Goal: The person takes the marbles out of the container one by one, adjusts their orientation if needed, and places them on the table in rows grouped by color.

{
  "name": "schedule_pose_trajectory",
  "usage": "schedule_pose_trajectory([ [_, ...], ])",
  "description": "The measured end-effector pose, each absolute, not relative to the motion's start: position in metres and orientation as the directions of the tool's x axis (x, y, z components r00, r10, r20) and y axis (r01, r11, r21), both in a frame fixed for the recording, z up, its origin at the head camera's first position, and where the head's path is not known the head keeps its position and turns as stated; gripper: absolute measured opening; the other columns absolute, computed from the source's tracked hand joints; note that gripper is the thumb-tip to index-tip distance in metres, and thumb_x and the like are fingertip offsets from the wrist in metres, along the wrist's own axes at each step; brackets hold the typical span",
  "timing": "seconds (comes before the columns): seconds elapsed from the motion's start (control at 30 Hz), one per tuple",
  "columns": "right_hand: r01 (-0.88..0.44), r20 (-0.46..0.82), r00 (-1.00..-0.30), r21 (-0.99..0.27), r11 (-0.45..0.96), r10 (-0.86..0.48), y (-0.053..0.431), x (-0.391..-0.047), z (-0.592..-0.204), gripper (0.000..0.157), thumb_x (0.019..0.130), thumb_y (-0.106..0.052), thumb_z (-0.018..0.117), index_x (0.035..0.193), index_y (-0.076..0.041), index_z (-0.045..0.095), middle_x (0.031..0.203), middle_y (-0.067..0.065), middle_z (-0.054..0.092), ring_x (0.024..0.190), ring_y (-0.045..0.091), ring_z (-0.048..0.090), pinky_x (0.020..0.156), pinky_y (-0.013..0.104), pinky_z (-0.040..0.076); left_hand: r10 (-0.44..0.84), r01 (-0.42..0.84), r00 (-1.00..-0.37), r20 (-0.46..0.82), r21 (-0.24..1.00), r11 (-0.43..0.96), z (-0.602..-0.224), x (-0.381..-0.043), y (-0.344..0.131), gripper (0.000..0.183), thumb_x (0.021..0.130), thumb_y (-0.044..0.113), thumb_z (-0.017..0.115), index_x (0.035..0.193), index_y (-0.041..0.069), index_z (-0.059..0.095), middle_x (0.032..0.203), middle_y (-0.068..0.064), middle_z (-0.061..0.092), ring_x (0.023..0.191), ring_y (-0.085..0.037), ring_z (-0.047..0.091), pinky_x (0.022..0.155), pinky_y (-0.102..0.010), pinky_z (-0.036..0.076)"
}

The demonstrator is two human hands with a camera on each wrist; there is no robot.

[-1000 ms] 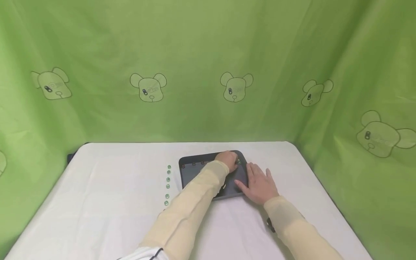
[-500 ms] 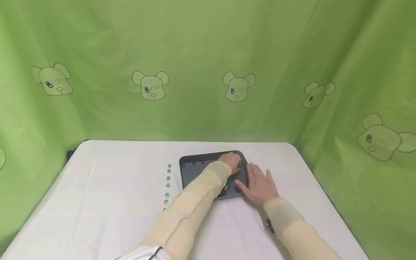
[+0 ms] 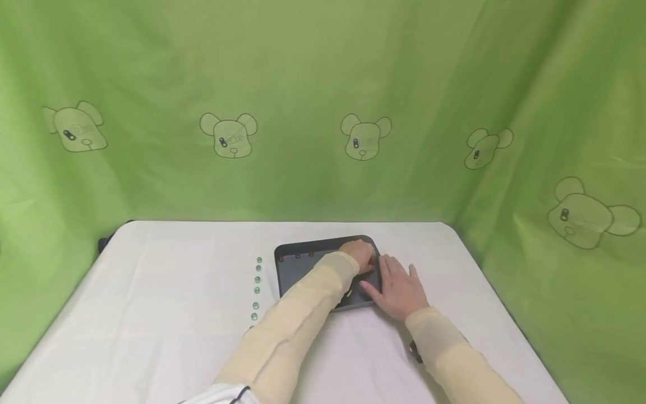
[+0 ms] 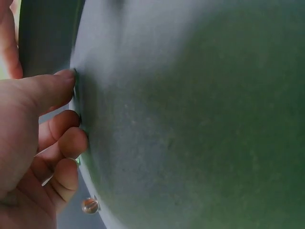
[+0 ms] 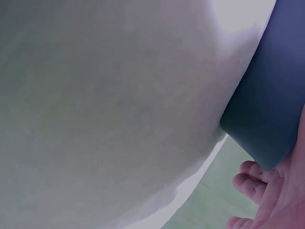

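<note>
A dark rectangular tray (image 3: 353,297) with raised walls lies on the table. My left hand (image 3: 357,255) reaches into its right part with fingers curled. In the left wrist view the thumb (image 4: 59,83) and fingertips are low in the tray, and a small green glint (image 4: 77,161) shows beside one fingertip. I cannot tell whether they pinch something. A brownish glass marble (image 4: 90,205) sits near these fingers. Several small reddish marbles (image 3: 311,254) line the tray's back wall. My right hand (image 3: 401,289) lies with extended fingers along the right wall, thumb over the front corner.
A column of several green glass marbles (image 3: 257,290) stands on the white tablecloth (image 3: 176,292) left of the tray. My left sleeve (image 3: 298,314) crosses the tray's front and hides part of its inside. Green curtains (image 3: 303,185) surround the table's back and sides.
My left hand has moved slightly toward me along the tray's right side. It now covers the green marbles seen in the back right corner earlier. My right hand keeps its place.
</note>
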State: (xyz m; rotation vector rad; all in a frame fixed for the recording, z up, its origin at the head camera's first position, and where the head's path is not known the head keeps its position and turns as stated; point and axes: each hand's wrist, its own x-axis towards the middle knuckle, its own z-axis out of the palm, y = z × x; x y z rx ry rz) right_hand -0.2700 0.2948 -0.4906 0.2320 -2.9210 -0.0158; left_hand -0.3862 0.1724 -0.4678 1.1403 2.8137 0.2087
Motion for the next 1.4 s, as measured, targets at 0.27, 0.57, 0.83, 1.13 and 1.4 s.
schedule_pose_trajectory([
  [0.27, -0.155, 0.203, -0.967, 0.022, 0.988, -0.156, 0.292, -0.270, -0.486, 0.098, 0.090, -0.075, 0.023, 0.147, 0.003, 0.031, 0.150, 0.020, 0.035, 0.138, 0.035, 0.032, 0.109, 0.064, 0.021, 0.688, 0.679, -0.725, -0.038, 0.127, 0.723, -0.450, -0.387, 0.155, 0.014, 0.088, 0.038, 0.069, 0.093, 0.025, 0.073, 0.091, 0.012, 0.070, 0.078, -0.004, 0.061, 0.077, -0.021, 0.051],
  [0.57, -0.159, 0.207, -0.965, 0.027, 0.987, -0.161, 0.297, -0.271, -0.493, 0.098, 0.090, -0.076, 0.023, 0.147, 0.004, 0.031, 0.149, 0.021, 0.036, 0.137, 0.037, 0.033, 0.108, 0.065, 0.019, 0.693, 0.690, -0.721, -0.016, 0.073, 0.720, -0.417, -0.383, 0.118, 0.018, 0.088, 0.035, 0.068, 0.098, 0.022, 0.074, 0.098, 0.009, 0.071, 0.086, -0.007, 0.063, 0.082, -0.024, 0.051],
  [0.83, -0.158, 0.193, -0.968, 0.021, 0.987, -0.159, 0.300, -0.275, -0.493, 0.100, 0.089, -0.076, 0.022, 0.147, 0.005, 0.030, 0.150, 0.022, 0.034, 0.138, 0.038, 0.032, 0.109, 0.065, 0.017, 0.708, 0.707, -0.706, 0.007, 0.079, 0.703, -0.385, -0.373, 0.073, 0.016, 0.090, 0.032, 0.066, 0.096, 0.018, 0.071, 0.098, 0.005, 0.070, 0.088, -0.013, 0.062, 0.079, -0.027, 0.051],
  [1.13, -0.154, 0.167, -0.974, 0.011, 0.988, -0.153, 0.300, -0.277, -0.489, 0.102, 0.088, -0.077, 0.019, 0.147, 0.006, 0.028, 0.150, 0.023, 0.032, 0.138, 0.039, 0.030, 0.110, 0.065, 0.015, 0.672, 0.673, -0.739, 0.049, 0.103, 0.733, -0.370, -0.365, 0.014, 0.021, 0.094, 0.033, 0.061, 0.106, 0.019, 0.072, 0.101, 0.002, 0.070, 0.082, -0.012, 0.063, 0.074, -0.029, 0.053],
  [1.4, -0.170, 0.160, -0.973, 0.006, 0.985, -0.169, 0.300, -0.275, -0.490, 0.103, 0.088, -0.077, 0.017, 0.147, 0.007, 0.025, 0.150, 0.025, 0.030, 0.138, 0.040, 0.029, 0.109, 0.065, 0.013, 0.639, 0.646, -0.763, 0.102, 0.154, 0.747, -0.369, -0.354, -0.043, 0.020, 0.094, 0.028, 0.062, 0.105, 0.016, 0.074, 0.090, 0.001, 0.071, 0.074, -0.011, 0.062, 0.071, -0.029, 0.052],
])
